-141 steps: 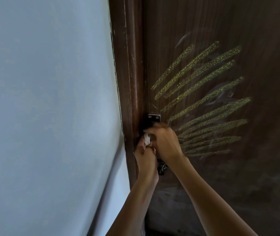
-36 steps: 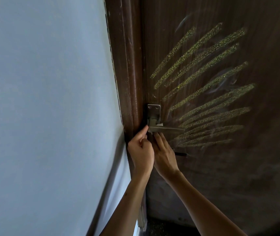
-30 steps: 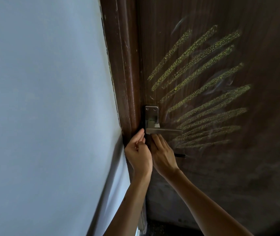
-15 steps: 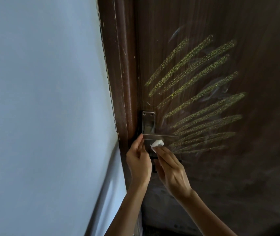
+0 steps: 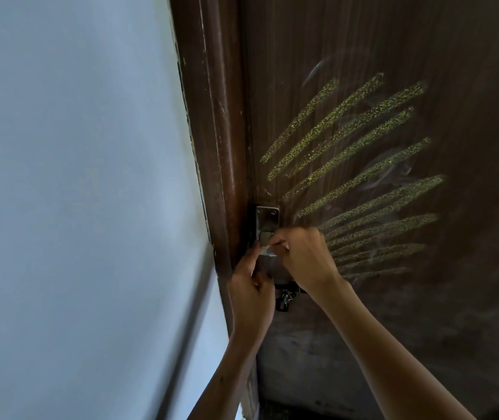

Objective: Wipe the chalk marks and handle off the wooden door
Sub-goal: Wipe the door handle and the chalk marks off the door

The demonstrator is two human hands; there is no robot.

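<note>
Dim scene; pale blue painted wall [image 5: 75, 177] brightest, dark brown wooden door [image 5: 469, 86] murky; wide-angle bending at edges; slightly soft.

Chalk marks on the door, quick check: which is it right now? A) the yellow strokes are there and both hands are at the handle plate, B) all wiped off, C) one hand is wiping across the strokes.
A: the yellow strokes are unwiped, while the left hand and right hand pinch a small white wipe at the handle plate.

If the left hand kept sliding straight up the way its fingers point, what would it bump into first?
Probably the white wipe pinched at its fingertips, then the metal handle plate directly above the left hand. Depth is hard to judge.
</note>
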